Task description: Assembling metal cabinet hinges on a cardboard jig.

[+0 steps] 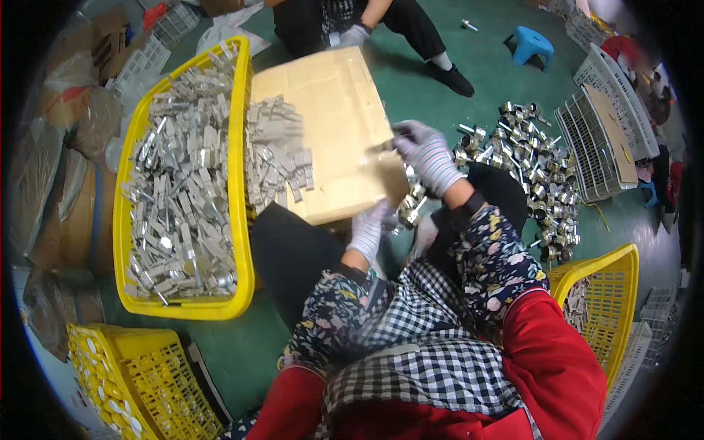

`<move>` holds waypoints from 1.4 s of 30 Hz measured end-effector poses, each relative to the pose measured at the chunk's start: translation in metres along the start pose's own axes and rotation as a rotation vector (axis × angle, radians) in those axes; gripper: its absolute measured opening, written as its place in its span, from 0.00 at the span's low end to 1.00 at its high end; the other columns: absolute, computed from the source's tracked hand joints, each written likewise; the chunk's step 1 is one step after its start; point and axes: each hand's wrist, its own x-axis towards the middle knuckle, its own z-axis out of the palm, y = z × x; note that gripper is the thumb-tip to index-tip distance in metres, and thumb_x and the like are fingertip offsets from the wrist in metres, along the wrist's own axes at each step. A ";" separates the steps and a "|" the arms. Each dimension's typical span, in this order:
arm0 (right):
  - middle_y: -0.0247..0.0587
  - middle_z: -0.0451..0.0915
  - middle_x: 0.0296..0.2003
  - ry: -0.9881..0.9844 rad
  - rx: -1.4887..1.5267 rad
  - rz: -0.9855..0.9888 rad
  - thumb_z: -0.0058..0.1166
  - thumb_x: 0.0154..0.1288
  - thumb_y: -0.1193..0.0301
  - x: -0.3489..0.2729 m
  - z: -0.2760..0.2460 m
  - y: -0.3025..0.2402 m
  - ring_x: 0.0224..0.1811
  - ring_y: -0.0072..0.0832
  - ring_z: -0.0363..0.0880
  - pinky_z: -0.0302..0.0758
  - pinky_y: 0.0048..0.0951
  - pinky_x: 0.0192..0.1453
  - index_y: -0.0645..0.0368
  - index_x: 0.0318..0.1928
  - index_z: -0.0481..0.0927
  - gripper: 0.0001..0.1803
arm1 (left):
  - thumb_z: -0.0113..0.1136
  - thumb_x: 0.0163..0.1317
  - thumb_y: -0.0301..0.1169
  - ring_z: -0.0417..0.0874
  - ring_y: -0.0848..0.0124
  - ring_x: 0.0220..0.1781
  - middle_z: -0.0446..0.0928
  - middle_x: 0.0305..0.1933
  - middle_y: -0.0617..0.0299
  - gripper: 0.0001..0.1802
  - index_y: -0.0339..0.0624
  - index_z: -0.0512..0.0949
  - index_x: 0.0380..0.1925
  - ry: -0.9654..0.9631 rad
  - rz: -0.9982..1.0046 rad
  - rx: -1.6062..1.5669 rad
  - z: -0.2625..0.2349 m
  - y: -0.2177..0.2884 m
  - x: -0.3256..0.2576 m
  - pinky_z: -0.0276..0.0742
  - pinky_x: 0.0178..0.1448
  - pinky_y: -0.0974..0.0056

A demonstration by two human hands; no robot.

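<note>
My right hand [431,158], in a striped knit glove, is at the right edge of a cardboard box [341,103]. Its fingers are closed on a small grey-brown strip [380,149], blurred by motion. Lower down, my gloved left hand [369,229] is by the box's near edge, its fingers smeared and partly hidden. Right beside it are shiny metal cup-shaped parts with stems [412,207], between my knees. Flat grey strips [282,150] lie heaped on the left part of the box top.
Left of the box stands a yellow crate [240,183] full of metal parts and grey strips. Metal cups [539,172] are piled on the floor at right. More yellow crates [172,378] stand at lower left and right. Across the box sits another person [352,33]; a blue stool [529,45] is beyond.
</note>
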 end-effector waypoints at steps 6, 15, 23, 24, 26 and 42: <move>0.42 0.80 0.30 -0.010 0.108 0.315 0.53 0.55 0.74 -0.005 -0.014 0.067 0.28 0.25 0.78 0.78 0.24 0.34 0.68 0.42 0.76 0.14 | 0.58 0.56 0.40 0.78 0.69 0.26 0.79 0.29 0.57 0.18 0.35 0.77 0.35 0.078 -0.002 -0.086 0.006 0.002 -0.003 0.75 0.34 0.66; 0.29 0.74 0.22 -0.227 0.238 0.366 0.54 0.59 0.68 -0.014 -0.010 0.057 0.17 0.14 0.68 0.65 0.16 0.19 0.63 0.42 0.77 0.13 | 0.60 0.55 0.45 0.77 0.70 0.27 0.79 0.27 0.57 0.21 0.35 0.78 0.32 0.104 0.115 0.057 0.000 -0.012 0.003 0.72 0.36 0.68; 0.29 0.73 0.20 -0.281 0.131 0.390 0.55 0.58 0.67 -0.004 0.009 0.051 0.15 0.14 0.63 0.59 0.16 0.18 0.61 0.38 0.79 0.11 | 0.60 0.55 0.45 0.77 0.71 0.26 0.80 0.26 0.58 0.20 0.35 0.78 0.32 0.082 0.168 0.148 -0.010 -0.020 0.011 0.72 0.35 0.68; 0.29 0.73 0.20 -0.282 0.124 0.394 0.55 0.58 0.67 -0.003 0.008 0.053 0.15 0.14 0.63 0.59 0.16 0.18 0.61 0.38 0.79 0.11 | 0.60 0.56 0.44 0.77 0.72 0.26 0.80 0.26 0.58 0.20 0.35 0.79 0.32 0.084 0.178 0.100 -0.006 -0.017 0.009 0.72 0.35 0.68; 0.29 0.73 0.20 -0.275 0.170 0.434 0.55 0.58 0.68 -0.002 0.006 0.059 0.15 0.14 0.63 0.59 0.17 0.17 0.61 0.37 0.79 0.11 | 0.59 0.56 0.44 0.77 0.73 0.26 0.80 0.26 0.58 0.19 0.35 0.79 0.32 0.084 0.183 0.045 0.000 -0.012 0.004 0.72 0.35 0.68; 0.32 0.76 0.22 -0.285 -0.041 0.324 0.56 0.55 0.67 -0.003 0.007 0.050 0.21 0.18 0.69 0.67 0.21 0.25 0.63 0.38 0.79 0.13 | 0.60 0.55 0.47 0.75 0.74 0.26 0.79 0.23 0.59 0.21 0.36 0.80 0.30 0.086 0.098 0.005 0.002 -0.006 -0.001 0.68 0.37 0.70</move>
